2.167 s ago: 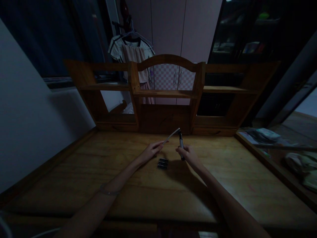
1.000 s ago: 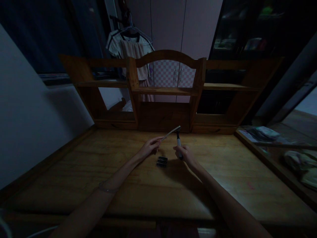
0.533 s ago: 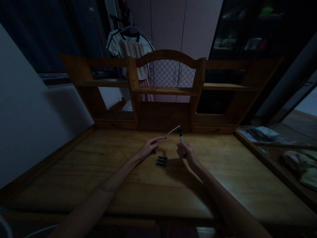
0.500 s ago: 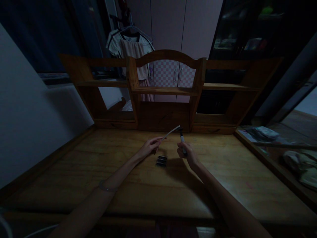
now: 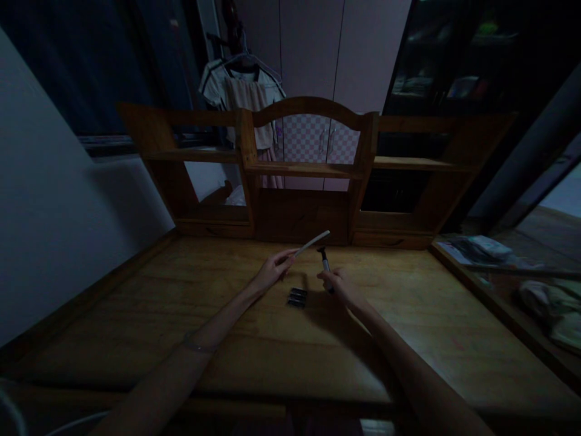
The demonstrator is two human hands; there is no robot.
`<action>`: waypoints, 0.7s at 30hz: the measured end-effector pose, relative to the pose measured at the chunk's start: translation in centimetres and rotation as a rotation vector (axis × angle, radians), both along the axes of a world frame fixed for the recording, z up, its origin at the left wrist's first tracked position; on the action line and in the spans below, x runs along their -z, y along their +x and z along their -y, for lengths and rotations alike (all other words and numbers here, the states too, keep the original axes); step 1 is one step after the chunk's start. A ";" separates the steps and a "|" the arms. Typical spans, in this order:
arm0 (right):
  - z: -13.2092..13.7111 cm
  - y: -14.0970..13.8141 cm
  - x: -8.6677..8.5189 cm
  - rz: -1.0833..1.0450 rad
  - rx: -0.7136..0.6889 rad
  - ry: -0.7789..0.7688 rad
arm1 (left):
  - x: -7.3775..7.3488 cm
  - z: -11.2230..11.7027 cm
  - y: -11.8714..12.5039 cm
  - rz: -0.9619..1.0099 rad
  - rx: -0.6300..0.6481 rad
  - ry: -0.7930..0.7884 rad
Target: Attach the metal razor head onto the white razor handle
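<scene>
My left hand (image 5: 273, 269) is closed around the lower end of a thin, pale, slightly curved strip (image 5: 312, 243), which slants up to the right above the desk. In the fist of my right hand (image 5: 339, 286) is a razor-like tool (image 5: 325, 264) with a light grey handle and a small dark crosswise head; dim light hides its exact kind. Its head points up and away, just below the strip's free end and apart from it. Between my forearms, a small dark pack (image 5: 296, 297) with several parallel sections lies on the wooden desk (image 5: 254, 351).
A wooden shelf unit (image 5: 302, 171) with drawers spans the desk's back edge. Papers and a plastic-wrapped item (image 5: 490, 246) lie beyond the raised right edge, with cloth (image 5: 551, 312) nearer. A white wall (image 5: 68, 200) borders the left side. Clothes (image 5: 247, 91) hang behind the shelves.
My right hand has drawn the tool's head down and left, away from the strip's tip. The left hand and strip stay nearly in place. The view has shifted slightly.
</scene>
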State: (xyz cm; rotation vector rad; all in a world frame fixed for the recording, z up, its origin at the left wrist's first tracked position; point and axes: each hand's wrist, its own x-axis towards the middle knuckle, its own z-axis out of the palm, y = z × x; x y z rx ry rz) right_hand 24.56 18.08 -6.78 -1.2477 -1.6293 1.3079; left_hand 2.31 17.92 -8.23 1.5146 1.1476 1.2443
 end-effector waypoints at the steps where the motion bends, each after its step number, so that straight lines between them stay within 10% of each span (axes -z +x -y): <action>1: 0.2 -0.1 -0.1 0.029 -0.003 0.005 | -0.1 0.1 0.1 -0.017 -0.004 0.010; 21: -0.3 0.2 -0.4 -0.264 0.095 -0.035 | -0.6 0.9 0.6 -0.125 0.054 0.011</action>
